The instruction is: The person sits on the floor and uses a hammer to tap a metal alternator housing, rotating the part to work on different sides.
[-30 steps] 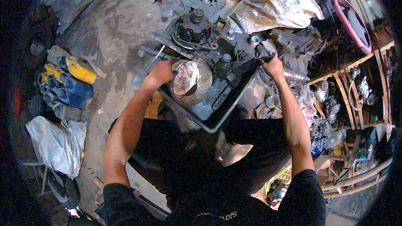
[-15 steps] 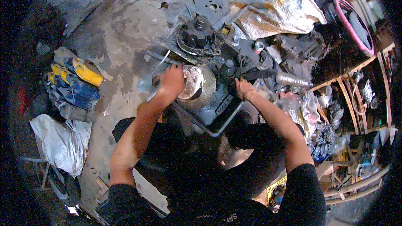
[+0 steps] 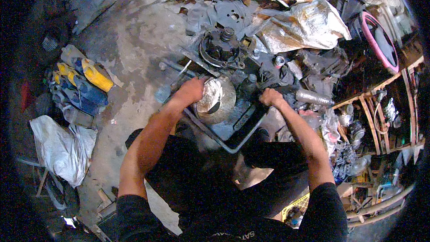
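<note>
My left hand (image 3: pixel 190 92) is closed at the upper left side of a grimy metal tray (image 3: pixel 233 148), beside a round metal vessel with a whitish, stained top (image 3: pixel 214 110); whether it grips rim or vessel is hard to make out. My right hand (image 3: pixel 272 97) is closed on the tray's right rim, close to dark crumpled material (image 3: pixel 275 75). A dark cylindrical object (image 3: pixel 251 80) stands in the tray. Just beyond the tray sits a black round machine housing (image 3: pixel 217 49) with a threaded post.
Crumpled silvery sheeting (image 3: pixel 300 27) and scrap lie behind. Yellow and blue containers (image 3: pixel 98 76) and a white sack (image 3: pixel 60 148) are on the left. A pink-rimmed oval object (image 3: pixel 389 62), wooden racks (image 3: pixel 376 121) and a yellow crate (image 3: pixel 298 206) are on the right.
My right hand has moved down and left from the dark material to the rim. My left hand has shifted slightly. The whole scene sits lower in the view than a second ago.
</note>
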`<state>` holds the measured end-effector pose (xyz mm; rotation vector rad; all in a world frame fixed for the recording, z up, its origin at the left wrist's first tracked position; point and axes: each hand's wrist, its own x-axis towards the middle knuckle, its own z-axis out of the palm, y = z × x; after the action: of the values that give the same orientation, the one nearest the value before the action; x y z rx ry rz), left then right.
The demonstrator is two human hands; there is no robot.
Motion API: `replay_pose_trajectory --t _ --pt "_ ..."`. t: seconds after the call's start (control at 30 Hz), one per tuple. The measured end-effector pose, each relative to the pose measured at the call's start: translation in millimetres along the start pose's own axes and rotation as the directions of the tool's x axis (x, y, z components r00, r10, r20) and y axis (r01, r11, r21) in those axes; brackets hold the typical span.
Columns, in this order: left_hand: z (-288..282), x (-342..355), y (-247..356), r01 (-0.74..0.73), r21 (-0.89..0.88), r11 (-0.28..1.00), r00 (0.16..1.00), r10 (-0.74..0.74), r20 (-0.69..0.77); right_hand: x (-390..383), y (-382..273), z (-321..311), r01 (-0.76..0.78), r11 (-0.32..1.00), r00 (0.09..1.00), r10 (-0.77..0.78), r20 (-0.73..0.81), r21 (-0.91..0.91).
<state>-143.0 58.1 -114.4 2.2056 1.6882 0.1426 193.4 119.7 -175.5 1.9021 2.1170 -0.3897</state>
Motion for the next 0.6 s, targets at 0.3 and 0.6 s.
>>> replay_pose_trajectory --t 0.3,0.6 --pt "16.8 23.3 -9.8 -0.117 -0.155 0.981 0.992 0.108 -0.064 -144.6 57.6 -131.4 -0.139 0.835 0.990 0.113 0.081 0.532" --pt "16.6 35.6 -16.4 -0.119 -0.092 0.989 0.993 0.117 -0.025 -88.0 -107.8 2.3 0.603 0.638 0.797 -0.456 -0.396 0.479"
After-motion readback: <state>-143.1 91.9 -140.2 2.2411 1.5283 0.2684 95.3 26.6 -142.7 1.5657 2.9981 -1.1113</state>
